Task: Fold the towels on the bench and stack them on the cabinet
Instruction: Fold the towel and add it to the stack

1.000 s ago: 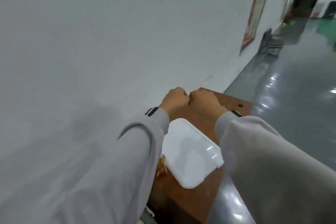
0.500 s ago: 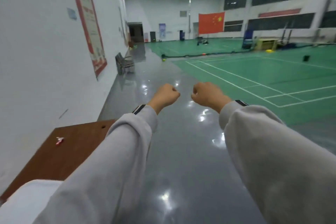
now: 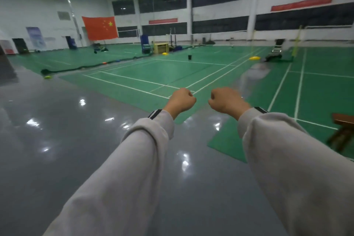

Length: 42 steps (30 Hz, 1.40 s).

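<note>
Grey-sleeved left hand (image 3: 182,101) and right hand (image 3: 226,101): each grip curled together, empty. Advise turning toward wooden tabletop (image 3: 344,119) at right before reaching.

Light grey sleeves (image 3: 134,159), loose, with black-and-white striped cuffs (image 3: 154,114)

Green court (image 3: 172,71) (white lines (image 3: 134,78)), grey sleeves (image 3: 134,159)

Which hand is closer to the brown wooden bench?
Right. The right hand is a fist well short of the brown wooden bench, which stands at the right edge; the left hand, also a fist, is farther off.
</note>
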### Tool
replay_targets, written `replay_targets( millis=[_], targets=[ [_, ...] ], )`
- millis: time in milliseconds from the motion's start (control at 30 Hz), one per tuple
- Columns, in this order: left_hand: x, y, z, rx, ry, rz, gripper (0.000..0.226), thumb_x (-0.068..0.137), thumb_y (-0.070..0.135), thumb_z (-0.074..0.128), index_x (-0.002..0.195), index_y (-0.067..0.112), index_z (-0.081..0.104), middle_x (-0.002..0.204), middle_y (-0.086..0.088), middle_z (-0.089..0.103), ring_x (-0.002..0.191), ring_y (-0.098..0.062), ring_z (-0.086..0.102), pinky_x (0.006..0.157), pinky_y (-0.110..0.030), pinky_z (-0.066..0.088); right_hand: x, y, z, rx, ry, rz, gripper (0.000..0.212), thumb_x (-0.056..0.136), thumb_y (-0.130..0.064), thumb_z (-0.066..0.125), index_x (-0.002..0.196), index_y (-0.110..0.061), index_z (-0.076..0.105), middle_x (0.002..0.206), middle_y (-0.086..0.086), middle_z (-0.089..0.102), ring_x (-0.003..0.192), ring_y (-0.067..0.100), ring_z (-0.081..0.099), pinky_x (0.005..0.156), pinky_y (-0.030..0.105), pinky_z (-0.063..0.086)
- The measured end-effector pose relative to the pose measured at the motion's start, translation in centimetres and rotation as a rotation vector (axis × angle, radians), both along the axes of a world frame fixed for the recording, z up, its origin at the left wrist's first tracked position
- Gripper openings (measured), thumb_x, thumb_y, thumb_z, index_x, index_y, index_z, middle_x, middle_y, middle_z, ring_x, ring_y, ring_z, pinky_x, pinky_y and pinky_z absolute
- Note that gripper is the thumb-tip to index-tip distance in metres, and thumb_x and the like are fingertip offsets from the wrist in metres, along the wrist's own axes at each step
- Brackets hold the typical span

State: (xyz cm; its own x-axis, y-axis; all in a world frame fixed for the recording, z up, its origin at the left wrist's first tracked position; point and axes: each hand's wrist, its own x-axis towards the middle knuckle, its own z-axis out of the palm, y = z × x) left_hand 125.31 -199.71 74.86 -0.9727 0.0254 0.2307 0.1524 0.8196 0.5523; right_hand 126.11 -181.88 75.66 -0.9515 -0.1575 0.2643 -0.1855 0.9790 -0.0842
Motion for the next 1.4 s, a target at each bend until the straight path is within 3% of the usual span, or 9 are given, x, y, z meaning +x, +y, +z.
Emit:
replay_targets(
  millis=[133,233,367,533,667,867,1000,1133,1400],
  targets=[
    [-7.9,9.9,-1.2,-0.006,-0.004,-0.17,0.023,0.09,0.019,0.06,0.095,0.002,0.075,0.096,-0.017,0.074,0.091,-0.032,0.069,0.076,-0.035,0.054,-5.4,8.7,-1.0,0.04,-0.006,-0.152,0.02,0.093,-0.035,0.053,0.093,-0.018,0.064,0.099,0.009,0.068,0.095,0.033,0.067,0.083,0.04,0.053],
    [-14.8,16.8,-1.5,-0.021,0.003,-0.285,0.025,0.091,0.019,0.06,0.099,0.001,0.075,0.1,-0.016,0.075,0.092,-0.031,0.068,0.075,-0.032,0.05,-9.8,14.9,-1.4,0.053,-0.006,-0.259,0.022,0.093,-0.033,0.053,0.103,-0.019,0.066,0.108,0.01,0.07,0.1,0.034,0.066,0.088,0.041,0.05],
    [-23.7,25.8,-1.2,-0.067,-0.009,-0.403,0.021,0.089,0.019,0.061,0.086,0.003,0.073,0.083,-0.015,0.068,0.074,-0.026,0.055,0.071,-0.033,0.048,-15.6,23.0,-1.1,0.053,-0.049,-0.39,0.023,0.091,-0.033,0.052,0.1,-0.017,0.067,0.106,0.011,0.071,0.093,0.033,0.065,0.087,0.042,0.054],
    [-32.3,37.8,-1.1,-0.093,-0.043,-0.562,0.021,0.09,0.02,0.061,0.076,0.005,0.065,0.074,-0.012,0.063,0.071,-0.026,0.054,0.066,-0.031,0.046,-20.7,33.4,-0.3,0.021,-0.036,-0.519,0.027,0.095,-0.035,0.053,0.111,-0.017,0.067,0.11,0.01,0.07,0.095,0.032,0.065,0.088,0.043,0.055],
    [-36.3,48.3,-1.8,-0.084,-0.068,-0.697,0.024,0.091,0.02,0.06,0.091,0.0,0.072,0.089,-0.015,0.071,0.079,-0.028,0.062,0.077,-0.035,0.054,-23.6,42.0,-1.1,0.018,-0.044,-0.636,0.029,0.097,-0.038,0.053,0.114,-0.019,0.066,0.111,0.008,0.069,0.098,0.031,0.065,0.089,0.041,0.052],
    [-40.7,63.9,-2.4,-0.048,-0.037,-0.886,0.021,0.089,0.019,0.06,0.088,0.006,0.076,0.084,-0.012,0.071,0.074,-0.024,0.057,0.073,-0.033,0.052,-28.0,55.9,-2.8,0.009,-0.12,-0.791,0.021,0.097,-0.036,0.05,0.092,-0.02,0.063,0.093,0.006,0.069,0.082,0.029,0.063,0.074,0.037,0.047],
    [-44.3,74.0,-2.2,-0.071,-0.032,-0.945,0.023,0.09,0.019,0.06,0.096,0.006,0.078,0.096,-0.01,0.076,0.086,-0.026,0.069,0.076,-0.03,0.054,-32.0,65.5,-2.8,-0.03,-0.146,-0.853,0.021,0.097,-0.033,0.05,0.097,-0.018,0.065,0.091,0.006,0.065,0.08,0.029,0.062,0.073,0.035,0.044],
    [-49.4,83.9,-1.6,-0.066,-0.025,-0.97,0.025,0.091,0.024,0.06,0.1,0.006,0.076,0.102,-0.011,0.075,0.094,-0.028,0.07,0.085,-0.041,0.06,-36.7,75.0,-3.0,-0.047,-0.133,-0.9,0.019,0.094,-0.034,0.053,0.098,-0.02,0.066,0.096,0.008,0.068,0.082,0.031,0.063,0.078,0.039,0.052],
    [-59.3,101.6,-3.7,-0.111,-0.042,-1.075,0.018,0.091,0.024,0.062,0.091,0.011,0.073,0.106,-0.013,0.075,0.098,-0.029,0.07,0.088,-0.042,0.059,-45.3,90.2,-4.4,0.016,-0.174,-0.977,0.02,0.093,-0.028,0.053,0.104,-0.018,0.066,0.096,0.01,0.063,0.084,0.033,0.06,0.079,0.036,0.051]
  ],
)
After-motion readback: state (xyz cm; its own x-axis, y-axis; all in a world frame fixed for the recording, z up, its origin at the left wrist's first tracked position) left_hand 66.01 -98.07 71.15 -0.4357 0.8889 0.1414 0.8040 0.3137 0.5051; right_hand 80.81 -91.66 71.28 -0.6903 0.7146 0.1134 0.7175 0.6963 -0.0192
